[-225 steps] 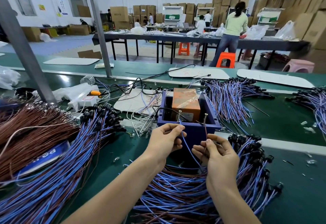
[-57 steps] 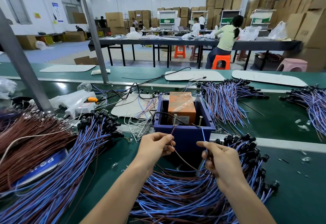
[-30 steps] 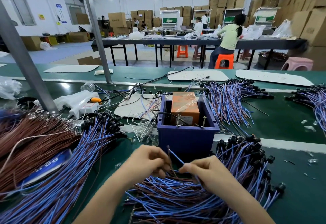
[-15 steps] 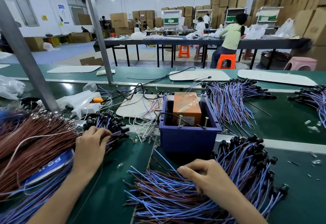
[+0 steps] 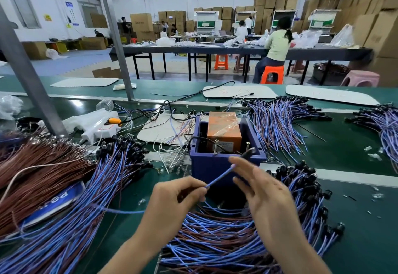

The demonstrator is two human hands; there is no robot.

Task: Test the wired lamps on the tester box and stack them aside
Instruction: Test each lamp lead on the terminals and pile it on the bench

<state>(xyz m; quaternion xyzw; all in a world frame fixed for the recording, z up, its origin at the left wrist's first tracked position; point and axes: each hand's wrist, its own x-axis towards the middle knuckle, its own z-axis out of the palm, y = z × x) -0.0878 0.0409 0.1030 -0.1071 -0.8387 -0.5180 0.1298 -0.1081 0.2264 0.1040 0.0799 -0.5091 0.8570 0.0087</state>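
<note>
Whereas the left hand (image 5: 176, 196) had been laid on the left stack (image 5: 103, 179) half a second before, it was now seen just before the tester box (image 5: 206, 166), a wired lamp (image 5: 219, 177) pinched by its blue lead. The right hand (image 5: 267, 194) was held alongside, fingers spread, nothing gripped. A fresh test was judged begun.

My right grip (image 5: 265, 189) is blurred, and so is the lamp wire (image 5: 219, 176) pinched in my left grip (image 5: 178, 196); its black head (image 5: 247, 152) smears against the tester box (image 5: 206, 168).
</note>
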